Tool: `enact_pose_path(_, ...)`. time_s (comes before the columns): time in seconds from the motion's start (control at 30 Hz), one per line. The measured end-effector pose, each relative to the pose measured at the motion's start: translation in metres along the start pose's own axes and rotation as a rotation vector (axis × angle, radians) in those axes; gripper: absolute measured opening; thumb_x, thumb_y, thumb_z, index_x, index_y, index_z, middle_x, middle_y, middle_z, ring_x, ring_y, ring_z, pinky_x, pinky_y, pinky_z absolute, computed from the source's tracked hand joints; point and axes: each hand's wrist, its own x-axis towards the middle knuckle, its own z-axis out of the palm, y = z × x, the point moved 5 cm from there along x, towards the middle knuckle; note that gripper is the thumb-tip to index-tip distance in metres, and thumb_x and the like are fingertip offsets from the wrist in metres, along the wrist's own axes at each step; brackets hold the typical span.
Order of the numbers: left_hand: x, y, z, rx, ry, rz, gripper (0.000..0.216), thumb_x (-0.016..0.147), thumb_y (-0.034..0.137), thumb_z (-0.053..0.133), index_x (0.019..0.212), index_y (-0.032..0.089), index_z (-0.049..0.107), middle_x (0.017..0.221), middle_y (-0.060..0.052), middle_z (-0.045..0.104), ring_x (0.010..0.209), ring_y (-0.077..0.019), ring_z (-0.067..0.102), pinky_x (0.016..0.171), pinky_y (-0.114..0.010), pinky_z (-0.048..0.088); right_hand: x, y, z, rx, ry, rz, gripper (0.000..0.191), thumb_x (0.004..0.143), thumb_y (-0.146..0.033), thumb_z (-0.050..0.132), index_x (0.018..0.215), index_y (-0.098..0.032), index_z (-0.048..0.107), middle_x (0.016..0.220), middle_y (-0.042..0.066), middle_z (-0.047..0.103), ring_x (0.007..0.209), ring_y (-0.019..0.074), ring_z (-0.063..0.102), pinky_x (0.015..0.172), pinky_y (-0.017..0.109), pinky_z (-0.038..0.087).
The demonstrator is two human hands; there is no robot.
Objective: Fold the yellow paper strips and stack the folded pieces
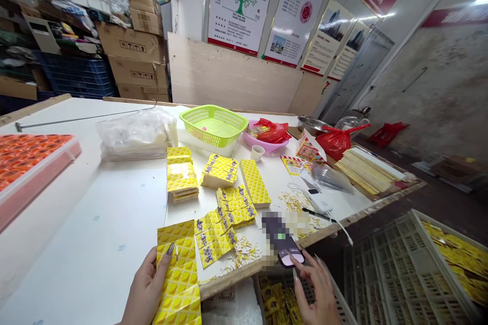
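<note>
My left hand grips a yellow patterned cardboard sheet by its left edge, thumb on top, at the table's front. My right hand has its fingers apart, with a fingertip on the lower screen of a smartphone lying at the table edge; the upper screen is blurred out. Beside the sheet lie yellow printed cards and another printed bunch. Behind them stand a stack of yellow cards, a printed stack and a long yellow stack. Small paper scraps are scattered near the phone.
A green basket, pink basin and paper cup stand farther back. A power bank with cable lies right. An orange-filled tray is at left. Crates with yellow pieces stand below the wooden table edge.
</note>
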Motion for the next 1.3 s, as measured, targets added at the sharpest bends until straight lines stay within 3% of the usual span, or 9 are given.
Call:
enact_pose_path(0.57,-0.001,0.001,0.000,-0.026,-0.017,0.031,0.054,0.070,0.056,0.066,0.109,0.022,0.050,0.088,-0.003,0.070,0.072,-0.0234,0.067,0.052,-0.029,0.053,0.001,0.000,0.000,0.034,-0.007,-0.029,0.017,0.084,-0.021,0.050,0.101,-0.023,0.048,0.106,0.007,0.065,0.114,0.0263,0.053,0.099,0.055,0.035)
enact_pose_path(0.77,0.001,0.003,-0.001,-0.013,0.008,0.108,0.049,0.072,0.054,0.065,0.104,0.020,0.052,0.089,-0.004,0.068,0.073,-0.0215,0.065,0.058,-0.028,0.051,0.009,-0.018,-0.006,0.102,0.005,0.008,0.032,0.083,-0.022,0.053,0.114,-0.021,0.049,0.125,0.011,0.056,0.125,0.0288,0.044,0.101,0.051,0.037)
enact_pose_path(0.87,-0.002,0.009,0.004,-0.010,0.054,0.173,0.045,0.074,0.055,0.063,0.100,0.019,0.055,0.086,-0.005,0.068,0.073,-0.0207,0.064,0.062,-0.028,0.050,0.015,-0.049,0.000,0.328,-0.034,0.091,0.034,0.084,-0.024,0.054,0.117,-0.023,0.050,0.121,0.010,0.059,0.117,0.0261,0.051,0.096,0.043,0.044)
enact_pose_path(1.03,-0.011,0.024,0.023,0.001,0.092,0.264,0.038,0.077,0.053,0.061,0.092,0.018,0.057,0.083,-0.005,0.066,0.077,-0.0196,0.061,0.067,-0.027,0.048,0.012,-0.132,0.049,1.052,-0.454,0.535,0.046,0.082,-0.043,0.058,0.122,-0.023,0.048,0.102,0.010,0.068,0.091,0.0223,0.065,0.076,0.033,0.053)
enact_pose_path(1.13,-0.019,0.029,0.033,-0.044,0.045,0.270,0.033,0.081,0.050,0.058,0.092,0.018,0.056,0.085,-0.004,0.065,0.078,-0.0179,0.061,0.071,-0.027,0.047,0.011,-0.179,0.068,1.494,-0.626,0.752,0.051,0.073,-0.053,0.065,0.111,-0.020,0.055,0.088,0.008,0.070,0.081,0.0230,0.067,0.072,0.035,0.053)
enact_pose_path(1.2,-0.024,0.030,0.038,-0.090,-0.032,0.235,0.032,0.084,0.048,0.055,0.095,0.019,0.055,0.089,-0.004,0.065,0.079,-0.0174,0.061,0.071,-0.027,0.047,0.016,-0.191,0.072,1.638,-0.675,0.837,0.047,0.068,-0.052,0.071,0.099,-0.019,0.058,0.089,0.008,0.071,0.083,0.0245,0.067,0.072,0.036,0.053)
enact_pose_path(1.3,-0.033,0.023,0.048,-0.099,-0.184,0.155,0.034,0.085,0.049,0.053,0.099,0.018,0.055,0.095,-0.006,0.065,0.081,-0.0184,0.061,0.071,-0.028,0.047,0.025,-0.186,0.069,1.671,-0.660,0.866,0.042,0.068,-0.046,0.074,0.096,-0.019,0.059,0.093,0.008,0.071,0.086,0.0245,0.067,0.072,0.035,0.054)
